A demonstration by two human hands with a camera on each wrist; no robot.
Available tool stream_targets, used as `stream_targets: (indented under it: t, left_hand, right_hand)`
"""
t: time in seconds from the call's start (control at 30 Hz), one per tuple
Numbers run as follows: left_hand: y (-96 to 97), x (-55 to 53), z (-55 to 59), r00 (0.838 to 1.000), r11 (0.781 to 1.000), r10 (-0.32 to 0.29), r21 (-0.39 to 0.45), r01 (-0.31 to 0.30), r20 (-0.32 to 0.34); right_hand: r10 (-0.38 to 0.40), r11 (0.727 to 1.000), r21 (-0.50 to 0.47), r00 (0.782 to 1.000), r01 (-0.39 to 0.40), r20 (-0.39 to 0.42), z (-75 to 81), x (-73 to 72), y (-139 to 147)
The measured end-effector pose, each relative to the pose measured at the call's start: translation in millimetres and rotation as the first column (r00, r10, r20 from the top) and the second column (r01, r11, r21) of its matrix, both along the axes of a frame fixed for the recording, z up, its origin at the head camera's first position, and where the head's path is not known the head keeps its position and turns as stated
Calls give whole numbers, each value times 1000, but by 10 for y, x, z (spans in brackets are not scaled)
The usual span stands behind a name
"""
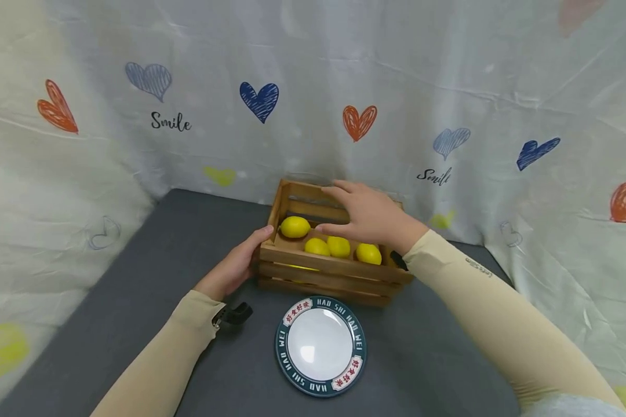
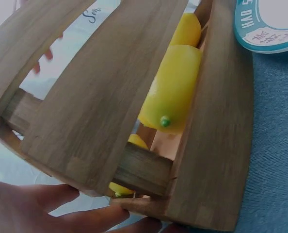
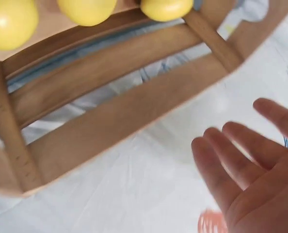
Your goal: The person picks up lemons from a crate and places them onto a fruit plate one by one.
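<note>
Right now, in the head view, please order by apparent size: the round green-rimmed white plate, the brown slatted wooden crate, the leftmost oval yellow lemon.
1. Wooden crate
2. White plate
3. Leftmost lemon

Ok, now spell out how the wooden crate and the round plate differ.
The wooden crate is brown and built of slats, while the round plate is glossy white with a dark, lettered rim. The wooden crate is a deep, four-sided box; the round plate is shallow. The wooden crate holds yellow lemons, whereas the round plate bears nothing. Both sit on the dark tabletop.
</note>
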State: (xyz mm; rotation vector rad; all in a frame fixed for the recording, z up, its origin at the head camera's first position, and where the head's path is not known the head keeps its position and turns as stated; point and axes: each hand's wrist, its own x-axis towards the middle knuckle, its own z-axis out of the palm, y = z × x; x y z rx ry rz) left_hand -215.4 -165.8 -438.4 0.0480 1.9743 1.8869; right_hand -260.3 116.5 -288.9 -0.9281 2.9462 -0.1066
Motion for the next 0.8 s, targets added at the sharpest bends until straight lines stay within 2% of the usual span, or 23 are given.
stream_targets:
  t: [0.13, 0.23, 0.37, 0.53, 0.67, 0.8]
  left_hand:
    - [33, 13, 3, 999, 998, 47, -43, -47, -11]
    - [64, 25, -8, 997, 997, 72, -35, -72, -4]
    - [85, 24, -18, 997, 997, 76, 1, -76, -8]
    - [78, 21, -12, 997, 997, 75, 2, -75, -20]
    - [89, 26, 9, 997, 996, 77, 35, -76, -29]
    - [86, 60, -9, 995, 994, 95, 53, -94, -23]
  right_hand:
    - [71, 997, 30, 996, -73, 52, -86, -155, -183]
    - [119, 992, 38, 988, -123, 98, -175, -272, -282]
    - [168, 984, 39, 977, -174, 130, -305, -425, -382]
    - [202, 977, 34, 964, -211, 175, -472, -572, -496]
    - [216, 973, 42, 960, -226, 178, -544, -638, -574]
    - [219, 971, 68, 968, -228, 119, -608, -684, -667]
